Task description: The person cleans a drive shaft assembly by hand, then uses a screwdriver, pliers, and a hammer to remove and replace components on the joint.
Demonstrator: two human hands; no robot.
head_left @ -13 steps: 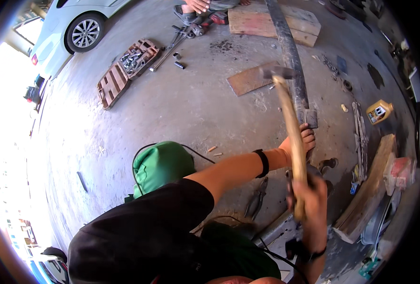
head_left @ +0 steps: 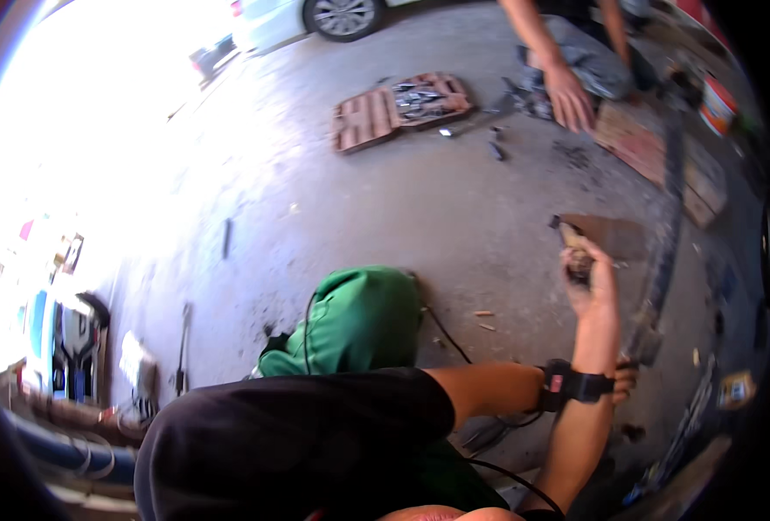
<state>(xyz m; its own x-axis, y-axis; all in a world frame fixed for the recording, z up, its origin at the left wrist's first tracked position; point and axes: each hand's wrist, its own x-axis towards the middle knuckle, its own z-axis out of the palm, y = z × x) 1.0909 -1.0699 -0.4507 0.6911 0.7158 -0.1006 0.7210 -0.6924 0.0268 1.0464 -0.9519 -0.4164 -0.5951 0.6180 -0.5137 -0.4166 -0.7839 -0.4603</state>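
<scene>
My right hand (head_left: 598, 282) is raised, its fingers closed round the wooden handle of a hammer (head_left: 571, 234). The hammer points mostly away from view, so its length is foreshortened and its head is hard to make out. Behind my right forearm, my left hand (head_left: 626, 383) shows only in part. Its fingers are curled at the near end of a long dark metal bar (head_left: 670, 227). A blocky collar (head_left: 648, 344) sits at that end of the bar. The bar's far part lies across a wooden block (head_left: 704, 184).
A person's hand (head_left: 567, 97) reaches down beside the wooden block. An open socket case (head_left: 366, 123) and loose sockets (head_left: 496, 150) lie on the floor. A flat rusty plate (head_left: 619, 236) is near the bar. Green cloth (head_left: 363, 317) bulges left of my arm. A car wheel (head_left: 344, 16) stands behind.
My right hand has lifted the hammer up from over the bar's end and tipped it away. The view has swung left. The other person's arm has come further into sight.
</scene>
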